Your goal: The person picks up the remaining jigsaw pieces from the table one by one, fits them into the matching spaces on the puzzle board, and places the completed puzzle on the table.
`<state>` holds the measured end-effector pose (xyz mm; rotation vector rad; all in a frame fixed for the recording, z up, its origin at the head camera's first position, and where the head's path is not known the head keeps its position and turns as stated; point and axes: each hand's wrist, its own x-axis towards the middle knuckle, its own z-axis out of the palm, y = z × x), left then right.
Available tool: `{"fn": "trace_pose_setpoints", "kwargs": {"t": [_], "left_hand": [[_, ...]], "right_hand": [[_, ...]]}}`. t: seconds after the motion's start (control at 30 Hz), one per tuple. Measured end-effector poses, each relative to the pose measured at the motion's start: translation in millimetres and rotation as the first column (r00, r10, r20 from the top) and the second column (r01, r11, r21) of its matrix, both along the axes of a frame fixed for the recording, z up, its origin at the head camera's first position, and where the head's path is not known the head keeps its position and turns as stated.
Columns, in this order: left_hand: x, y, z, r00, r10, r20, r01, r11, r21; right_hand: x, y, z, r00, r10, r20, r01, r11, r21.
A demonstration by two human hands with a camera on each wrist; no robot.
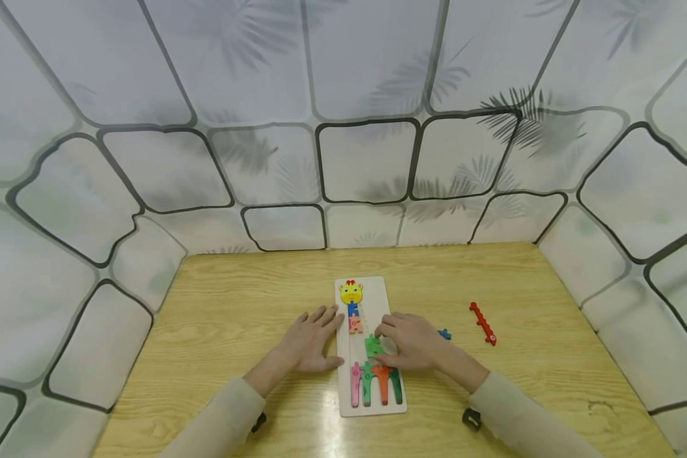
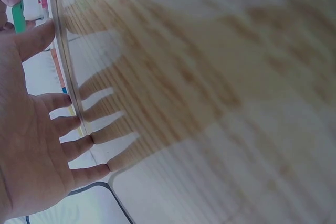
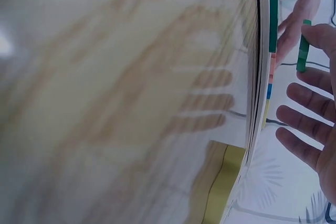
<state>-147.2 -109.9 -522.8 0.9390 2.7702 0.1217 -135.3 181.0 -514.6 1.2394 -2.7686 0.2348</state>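
A white puzzle board (image 1: pixel 378 294) lies lengthwise on the table. At its far end is a yellow giraffe head (image 1: pixel 351 293), with a blue piece (image 1: pixel 352 310) and a salmon piece (image 1: pixel 355 325) below it. Pink (image 1: pixel 355 388), green, orange (image 1: pixel 384 388) and dark green leg pieces line the near end. My right hand (image 1: pixel 412 341) pinches a green puzzle piece (image 3: pixel 303 51) between thumb and index finger, held up off the board in the right wrist view. With fingers spread and straight, my left hand (image 1: pixel 311 341) touches the board's left edge.
Right of the board, a blue piece (image 1: pixel 444 334) is partly hidden behind my right hand. Farther right lies a long red piece (image 1: pixel 483 324) with a round eye mark. Patterned white cloth walls (image 1: pixel 366 162) stand around the back and sides of the wooden table (image 1: pixel 235 299).
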Motion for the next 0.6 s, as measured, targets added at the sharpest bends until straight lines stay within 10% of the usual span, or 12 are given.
{"fn": "trace_pose_setpoints", "kwargs": {"t": [0.6], "left_hand": [[0.4,0.4,2.8,1.0,0.007,0.007,-0.007,1.0,-0.002]], "right_hand": [[-9.3,-15.7,-0.3,1.0,0.012,0.015,-0.013,0.996,0.083]]}}
